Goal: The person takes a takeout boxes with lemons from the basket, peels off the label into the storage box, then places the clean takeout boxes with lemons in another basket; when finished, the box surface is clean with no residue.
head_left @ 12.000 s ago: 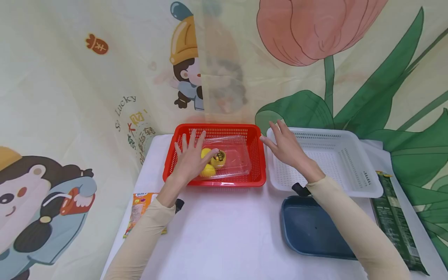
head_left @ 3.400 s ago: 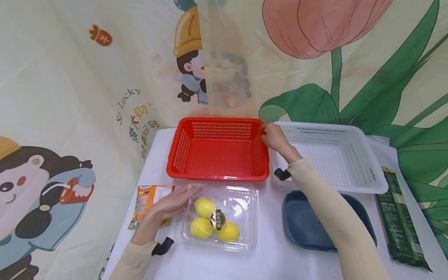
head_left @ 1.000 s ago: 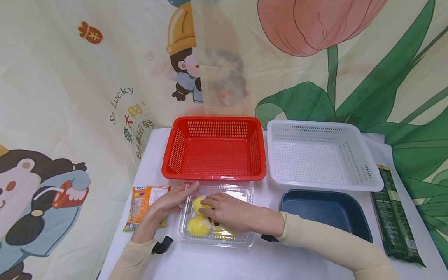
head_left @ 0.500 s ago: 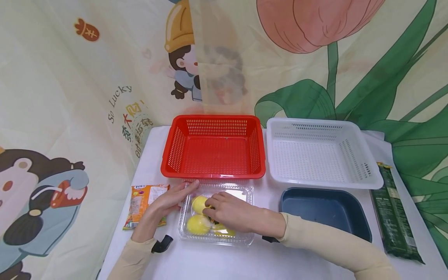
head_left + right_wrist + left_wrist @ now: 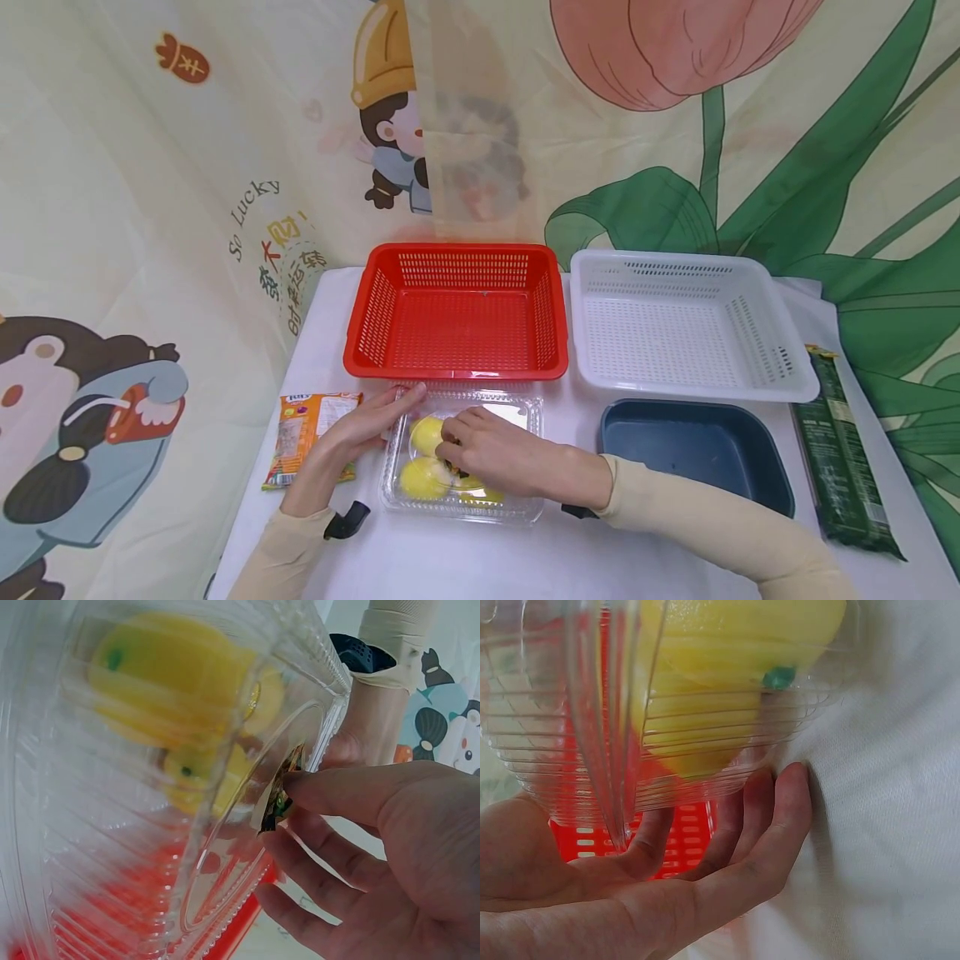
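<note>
At a white-clothed table (image 5: pixel 420 562) before a tulip-print curtain (image 5: pixel 487 117), the left hand (image 5: pixel 367 418) is loosely cupping a clamshell (image 5: pixel 517 505) of lemons (image 5: pixel 425 477), the right hand (image 5: pixel 498 454) pinching its label (image 5: pixel 277 796).

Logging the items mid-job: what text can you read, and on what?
"So Lucky": backdrop cloth.
"發大财!": same cloth.
Its remaining characters: too small to be sure.
Sticker on clear box: angled, unreadable.
Orange packet: too blurred.
Green packet: too small.
</note>
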Action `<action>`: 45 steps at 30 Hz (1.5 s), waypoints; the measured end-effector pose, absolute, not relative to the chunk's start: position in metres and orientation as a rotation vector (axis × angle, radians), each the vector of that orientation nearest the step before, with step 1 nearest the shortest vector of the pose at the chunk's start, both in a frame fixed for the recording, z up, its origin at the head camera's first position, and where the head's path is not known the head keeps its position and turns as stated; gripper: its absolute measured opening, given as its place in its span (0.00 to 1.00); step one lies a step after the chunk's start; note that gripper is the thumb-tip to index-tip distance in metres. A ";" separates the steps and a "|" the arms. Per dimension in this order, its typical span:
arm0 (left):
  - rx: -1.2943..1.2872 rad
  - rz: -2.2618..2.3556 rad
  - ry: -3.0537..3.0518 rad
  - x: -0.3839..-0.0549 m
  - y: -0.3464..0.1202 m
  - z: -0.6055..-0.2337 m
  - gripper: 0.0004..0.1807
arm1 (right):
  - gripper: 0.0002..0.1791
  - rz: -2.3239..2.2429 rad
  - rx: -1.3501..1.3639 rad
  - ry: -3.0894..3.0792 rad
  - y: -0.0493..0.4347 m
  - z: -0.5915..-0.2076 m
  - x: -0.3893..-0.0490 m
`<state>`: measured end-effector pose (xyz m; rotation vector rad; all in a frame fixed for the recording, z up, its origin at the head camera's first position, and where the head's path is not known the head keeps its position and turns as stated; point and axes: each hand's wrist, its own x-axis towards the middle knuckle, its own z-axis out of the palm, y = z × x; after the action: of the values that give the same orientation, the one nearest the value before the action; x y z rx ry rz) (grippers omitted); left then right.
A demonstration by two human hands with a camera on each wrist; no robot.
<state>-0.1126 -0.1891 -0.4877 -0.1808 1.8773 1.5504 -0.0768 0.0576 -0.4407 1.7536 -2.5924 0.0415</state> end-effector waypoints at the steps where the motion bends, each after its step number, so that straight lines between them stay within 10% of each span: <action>1: -0.174 1.552 1.876 -0.113 -0.189 -0.488 0.38 | 0.13 0.042 1.752 -2.591 0.058 -0.441 -0.077; 45: -0.172 1.556 1.912 -0.112 -0.189 -0.490 0.37 | 0.17 0.817 1.439 -2.627 0.135 -0.388 -0.096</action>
<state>-0.1120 -0.1889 -0.4898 -0.1719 1.9124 1.5555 -0.0960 0.1355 -0.3876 1.4392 -2.6267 0.8167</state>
